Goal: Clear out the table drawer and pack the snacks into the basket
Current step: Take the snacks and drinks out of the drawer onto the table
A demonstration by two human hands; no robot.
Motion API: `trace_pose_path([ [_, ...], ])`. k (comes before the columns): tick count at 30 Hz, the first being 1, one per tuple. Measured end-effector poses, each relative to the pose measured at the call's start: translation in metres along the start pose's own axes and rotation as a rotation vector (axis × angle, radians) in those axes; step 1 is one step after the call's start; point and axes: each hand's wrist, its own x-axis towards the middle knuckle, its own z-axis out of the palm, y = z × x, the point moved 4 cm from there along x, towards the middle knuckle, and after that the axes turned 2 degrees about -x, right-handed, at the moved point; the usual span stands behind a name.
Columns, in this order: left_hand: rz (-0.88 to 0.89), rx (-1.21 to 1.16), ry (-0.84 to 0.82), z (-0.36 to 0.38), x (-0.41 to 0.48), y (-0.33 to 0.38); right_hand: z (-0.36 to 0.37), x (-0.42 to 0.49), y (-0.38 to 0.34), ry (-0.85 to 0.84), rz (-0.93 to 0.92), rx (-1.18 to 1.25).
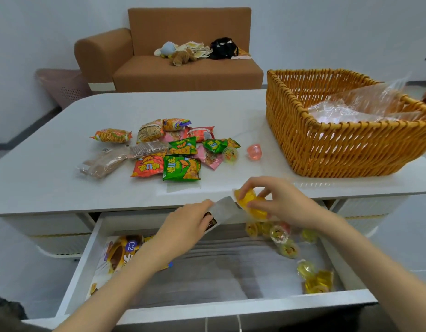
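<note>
Snacks above the open white drawer [231, 307].
Left hand [183, 226] grips a silvery wrapped bar [222, 207]; right hand [279, 202] pinches a yellow jelly cup [251, 202]. Small jelly cups [288, 248] lie inside; the orange wicker basket [339, 149] holds clear plastic bags [351, 106].

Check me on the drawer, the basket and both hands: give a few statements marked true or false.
1. The drawer is shut. False: it is pulled open, with jelly cups inside.
2. The right hand holds a yellow jelly cup. True.
3. The basket is full of snack packets. False: only a clear plastic bag shows in it.
4. The left hand grips a pale packet. True.
5. A pink jelly cup lies on the table. True.
</note>
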Motion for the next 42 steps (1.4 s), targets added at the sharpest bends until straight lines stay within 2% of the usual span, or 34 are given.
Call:
trace_pose_path([
  [3, 0.05, -0.151, 0.089, -0.031, 0.022, 0.013, -0.022, 0.009, 0.006, 0.158, -0.041, -0.238],
  [6, 0.071, -0.099, 0.097, -0.04, 0.06, 0.015, -0.029, 0.019, 0.025, 0.217, 0.029, -0.485],
  [9, -0.004, -0.034, 0.0, -0.026, 0.096, 0.009, -0.026, 0.031, 0.04, 0.212, 0.105, -0.534],
  [11, -0.022, 0.005, 0.005, -0.017, 0.107, 0.007, -0.023, 0.038, 0.045, 0.237, 0.119, -0.549],
  [16, 0.037, 0.086, 0.365, -0.022, 0.096, 0.011, -0.016, 0.042, 0.048, 0.281, 0.039, -0.539],
  [19, 0.221, 0.259, 0.482, -0.016, 0.072, 0.021, -0.013, 0.031, 0.041, 0.424, 0.024, -0.558],
  [21, 0.28, 0.354, 0.437, -0.001, 0.057, 0.022, -0.005, 0.024, 0.037, 0.434, 0.056, -0.636],
  [23, 0.229, 0.406, 0.38, 0.008, 0.048, 0.023, 0.006, 0.022, 0.035, 0.368, 0.087, -0.678],
  [27, 0.083, 0.263, 0.265, 0.009, 0.059, 0.025, 0.014, 0.031, 0.044, 0.282, 0.115, -0.655],
  [32, 0.051, 0.18, 0.165, 0.009, 0.095, 0.016, 0.012, 0.066, 0.07, 0.09, 0.109, -0.559],
  [36, 0.011, 0.185, 0.055, 0.011, 0.12, 0.01, 0.011, 0.079, 0.079, 0.062, 0.121, -0.579],
  [39, 0.012, 0.141, -0.006, 0.01, 0.124, 0.007, 0.007, 0.075, 0.078, 0.091, 0.111, -0.449],
  [42, 0.005, 0.056, 0.043, 0.001, 0.105, 0.007, -0.004, 0.063, 0.067, 0.151, 0.1, -0.364],
])
